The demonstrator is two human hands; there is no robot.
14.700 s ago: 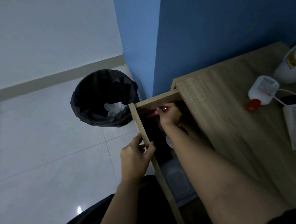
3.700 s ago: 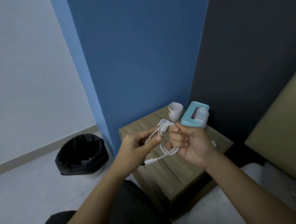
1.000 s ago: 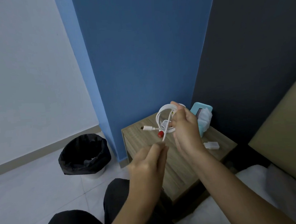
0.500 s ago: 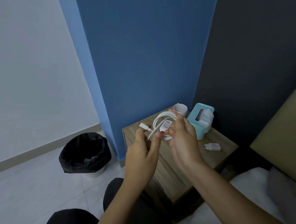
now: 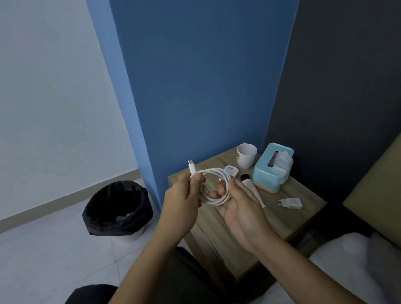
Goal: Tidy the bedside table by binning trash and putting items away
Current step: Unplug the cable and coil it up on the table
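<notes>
A coiled white charging cable (image 5: 217,186) hangs between both hands above the wooden bedside table (image 5: 227,240). My left hand (image 5: 183,205) pinches the coil's left side, with a white plug end sticking up above the thumb. My right hand (image 5: 240,208) lies palm up under the coil's right side, fingers curled around the loops. On the table behind stand a white mug (image 5: 247,154), a teal tissue box (image 5: 273,168), a small white bottle with a red cap (image 5: 231,171), a tube with a black cap (image 5: 250,186) and a white charger plug (image 5: 291,203).
A bin lined with a black bag (image 5: 117,211) stands on the white tiled floor left of the table, with some trash inside. Blue and dark walls rise behind the table. A bed with a tan headboard (image 5: 387,198) lies at the right.
The cable coil has come down lower and flatter between my hands. My right hand has turned palm up under it. My left hand now grips the coil near the plug end.
</notes>
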